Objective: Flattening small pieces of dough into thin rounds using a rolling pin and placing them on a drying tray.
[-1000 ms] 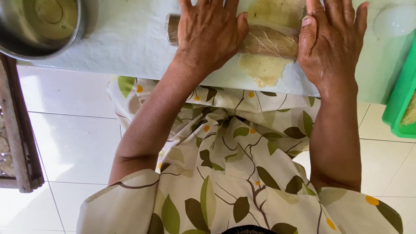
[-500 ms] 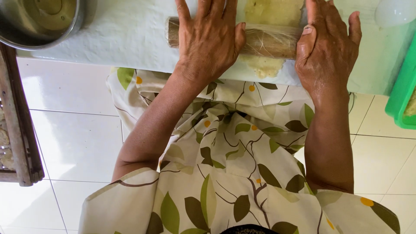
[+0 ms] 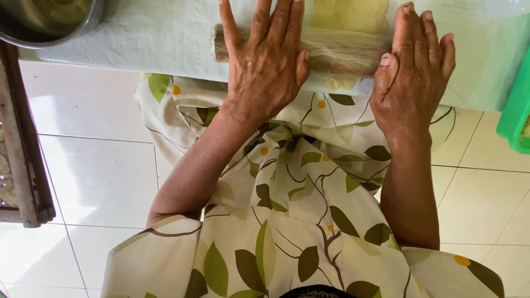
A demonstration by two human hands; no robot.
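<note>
View from above of a person at a pale table. Both hands lie flat, fingers spread wide and pointing away, palms pressing on a wooden pin. The pin lies crosswise, its long axis running left to right, near the table's near edge. The left hand covers its left part; the right hand covers its right end. The stretch between them is blurred. A yellow dough sheet lies under the pin and reaches to the far side. A metal bowl sits far left, a green tub at the right. A leaf-print dress fills the foreground over white floor tiles.
</note>
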